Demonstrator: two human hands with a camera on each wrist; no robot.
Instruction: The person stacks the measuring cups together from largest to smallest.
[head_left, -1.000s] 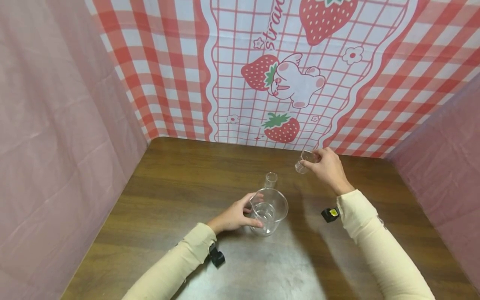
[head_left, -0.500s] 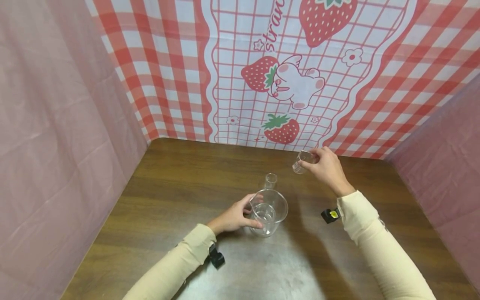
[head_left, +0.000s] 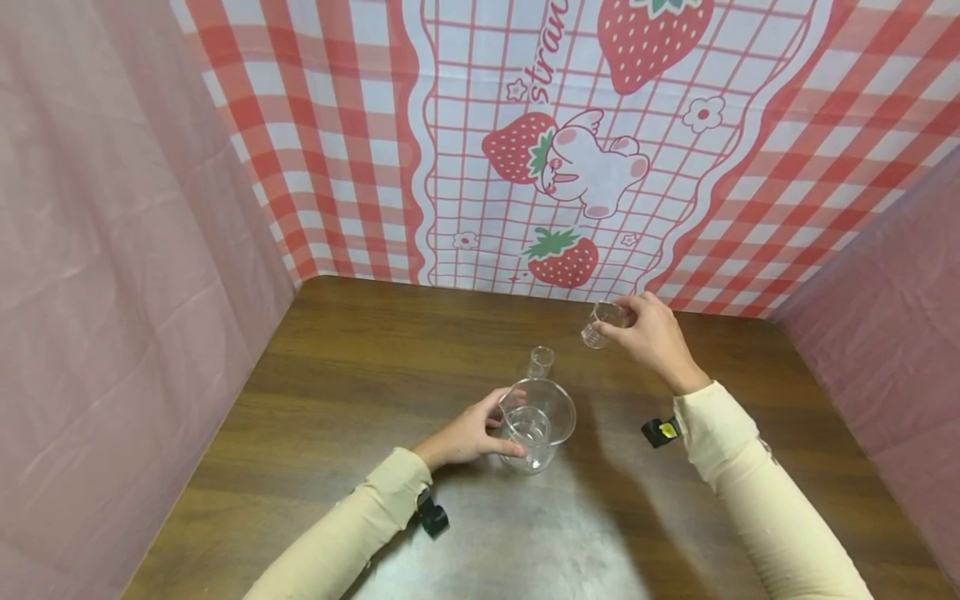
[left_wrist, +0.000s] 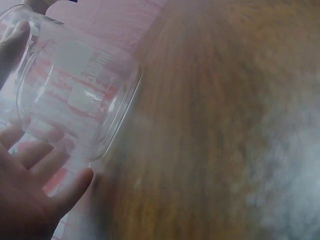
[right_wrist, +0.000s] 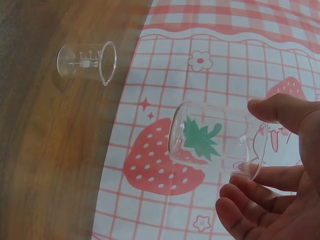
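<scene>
My left hand (head_left: 472, 429) is wrapped round the large glass beaker (head_left: 551, 421), thumb on its near side; nudged forward, that could knock the small beaker (head_left: 542, 363) standing just beyond on the bench (head_left: 360, 358). Farther off, my right hand (head_left: 651, 335) pinches another beaker (head_left: 602, 325) only near its rim, so smooth glass might slip. It hangs left of that palm, base outward, seemingly above the bench.

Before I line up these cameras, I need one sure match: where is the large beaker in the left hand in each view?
Head: the large beaker sits just below and right of centre, gripped by the left hand.
Left wrist: upper left, base toward the right.
Right wrist: not in it.
Shared landmark: the brown wooden tabletop, visible in all three.
</scene>
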